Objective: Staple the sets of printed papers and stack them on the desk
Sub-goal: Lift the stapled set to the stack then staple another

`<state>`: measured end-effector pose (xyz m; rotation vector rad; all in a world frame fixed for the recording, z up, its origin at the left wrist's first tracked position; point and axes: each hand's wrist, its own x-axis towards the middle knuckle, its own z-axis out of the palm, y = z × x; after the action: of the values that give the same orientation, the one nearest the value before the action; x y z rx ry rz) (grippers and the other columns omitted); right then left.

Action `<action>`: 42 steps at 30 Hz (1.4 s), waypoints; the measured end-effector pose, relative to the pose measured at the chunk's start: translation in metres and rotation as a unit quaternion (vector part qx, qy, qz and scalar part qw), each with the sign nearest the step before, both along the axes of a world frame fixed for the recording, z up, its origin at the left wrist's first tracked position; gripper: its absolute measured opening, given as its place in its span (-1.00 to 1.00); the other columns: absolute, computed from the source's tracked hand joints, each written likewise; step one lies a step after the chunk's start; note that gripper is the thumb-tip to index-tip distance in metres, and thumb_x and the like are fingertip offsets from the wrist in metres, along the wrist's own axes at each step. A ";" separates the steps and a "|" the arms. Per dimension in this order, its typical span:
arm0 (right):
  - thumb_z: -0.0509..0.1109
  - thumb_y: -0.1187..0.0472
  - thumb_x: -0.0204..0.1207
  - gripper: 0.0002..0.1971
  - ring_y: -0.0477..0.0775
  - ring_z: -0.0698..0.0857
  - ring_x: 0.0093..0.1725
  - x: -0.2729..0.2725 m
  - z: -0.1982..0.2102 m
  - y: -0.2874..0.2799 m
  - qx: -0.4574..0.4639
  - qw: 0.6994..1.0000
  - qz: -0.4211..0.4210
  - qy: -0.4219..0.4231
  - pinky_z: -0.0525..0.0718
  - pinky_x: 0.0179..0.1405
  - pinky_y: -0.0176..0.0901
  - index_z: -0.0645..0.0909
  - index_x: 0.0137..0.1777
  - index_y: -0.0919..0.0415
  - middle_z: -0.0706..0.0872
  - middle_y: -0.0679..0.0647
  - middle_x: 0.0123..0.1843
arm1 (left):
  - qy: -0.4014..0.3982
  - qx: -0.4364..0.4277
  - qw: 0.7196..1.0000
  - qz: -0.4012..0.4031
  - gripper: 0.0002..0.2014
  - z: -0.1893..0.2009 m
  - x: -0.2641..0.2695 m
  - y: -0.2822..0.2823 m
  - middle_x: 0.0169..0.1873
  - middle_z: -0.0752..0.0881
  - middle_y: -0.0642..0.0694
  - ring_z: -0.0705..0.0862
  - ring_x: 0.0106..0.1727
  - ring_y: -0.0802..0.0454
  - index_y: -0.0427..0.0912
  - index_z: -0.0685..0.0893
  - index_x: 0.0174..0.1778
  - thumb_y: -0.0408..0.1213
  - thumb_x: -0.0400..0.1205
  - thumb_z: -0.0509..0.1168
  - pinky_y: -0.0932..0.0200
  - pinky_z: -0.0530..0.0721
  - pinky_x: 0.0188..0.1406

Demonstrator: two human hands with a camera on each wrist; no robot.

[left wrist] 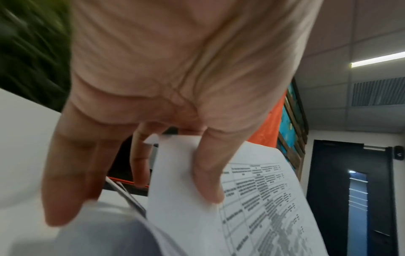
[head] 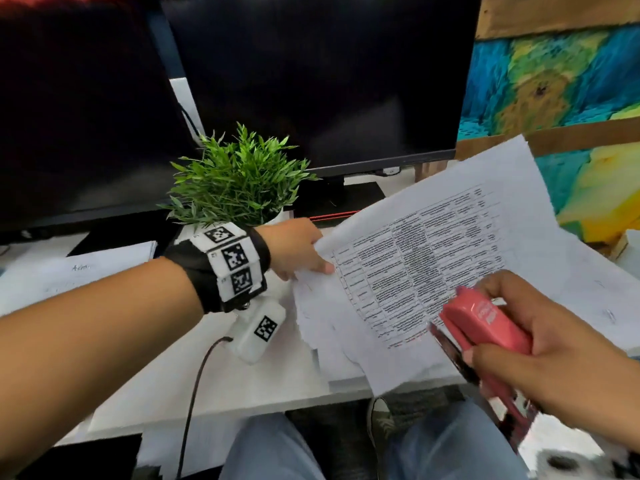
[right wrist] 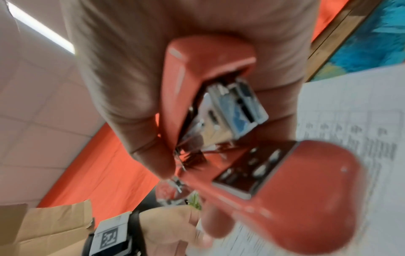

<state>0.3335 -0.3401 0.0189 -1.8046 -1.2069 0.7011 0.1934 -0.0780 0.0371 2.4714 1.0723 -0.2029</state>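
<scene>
A set of printed papers (head: 426,258) with a dense table on its top sheet is lifted above the white desk (head: 194,382). My left hand (head: 298,251) pinches its left corner, thumb on top (left wrist: 206,180), fingers underneath. My right hand (head: 540,351) grips a red stapler (head: 485,327) at the near right of the sheets. The stapler (right wrist: 241,138) gapes wide, its metal magazine and base plate showing, just short of the paper's (right wrist: 350,121) edge. More loose sheets (head: 322,327) lie beneath the lifted set.
A green potted plant (head: 239,178) stands just behind my left wrist. Two dark monitors (head: 325,74) fill the back of the desk. Another paper pile (head: 86,268) lies at the left. A painted wooden panel (head: 561,81) is at the right. My knees (head: 273,448) are below the desk edge.
</scene>
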 end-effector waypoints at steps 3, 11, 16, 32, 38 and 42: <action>0.55 0.09 0.28 -0.69 0.13 0.79 -0.39 -0.010 0.009 0.018 -0.001 0.998 0.038 -0.047 0.79 -0.30 0.21 0.53 -0.04 -0.16 0.79 0.00 -0.23 | 0.024 0.000 0.999 0.022 -0.79 -0.004 -0.044 0.009 -0.03 0.79 -0.17 0.80 -0.02 -0.16 -0.19 0.74 -0.03 -0.11 0.59 0.45 -0.04 0.81 -0.01; 0.56 0.21 0.40 -0.75 -0.11 0.62 -0.62 -0.043 0.017 0.084 -0.024 0.967 0.185 -0.171 0.56 -0.69 -0.23 0.53 -0.12 -0.04 0.79 -0.09 -0.39 | 0.096 0.033 0.992 0.071 -0.57 -0.039 -0.114 0.023 0.01 0.69 -0.17 0.65 0.02 -0.13 -0.35 0.66 0.19 -0.06 0.59 0.44 0.07 0.60 0.01; 0.59 0.11 0.39 -0.79 -0.21 0.66 -0.34 -0.073 0.014 0.135 -0.030 0.915 0.259 -0.307 0.47 -0.46 -0.41 0.60 -0.11 -0.10 0.72 -0.18 -0.30 | -0.007 0.085 0.989 0.120 -0.19 -0.058 -0.152 0.020 0.31 0.50 -0.21 0.58 0.22 -0.21 -0.13 0.25 0.45 -0.11 0.41 0.59 -0.15 0.62 0.22; 0.43 0.21 0.50 -0.71 0.14 0.64 0.05 -0.152 -0.042 0.262 -0.098 0.787 0.356 -0.495 0.47 -0.10 -0.17 0.64 0.22 0.14 0.71 0.08 0.04 | 0.155 0.023 0.988 0.002 0.18 -0.099 -0.178 0.020 0.70 -0.31 0.06 -0.32 0.71 -0.14 0.05 -0.32 0.70 0.57 0.38 0.16 -0.42 -0.17 0.63; 0.45 0.20 0.48 -0.76 0.06 0.54 -0.13 -0.159 -0.044 0.267 -0.082 0.795 0.349 -0.489 0.45 -0.16 -0.18 0.66 0.15 0.14 0.60 -0.02 -0.18 | 0.136 0.018 0.990 0.017 0.21 -0.100 -0.179 0.025 0.70 -0.31 0.10 -0.36 0.69 -0.21 0.28 -0.30 0.66 0.63 0.24 0.23 -0.48 -0.23 0.59; 0.45 0.22 0.45 -0.71 0.05 0.58 -0.09 -0.155 -0.041 0.265 -0.078 0.796 0.358 -0.482 0.54 -0.10 -0.14 0.68 0.18 0.10 0.72 0.03 -0.06 | 0.147 0.031 0.988 0.031 0.25 -0.102 -0.180 0.026 0.70 -0.32 0.09 -0.41 0.67 -0.23 0.28 -0.32 0.66 0.68 0.18 0.19 -0.49 -0.24 0.57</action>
<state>0.1782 -0.0754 -0.0223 -1.8490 -2.6686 0.2047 0.0134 -0.0524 -0.0646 2.5112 1.2900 -0.5374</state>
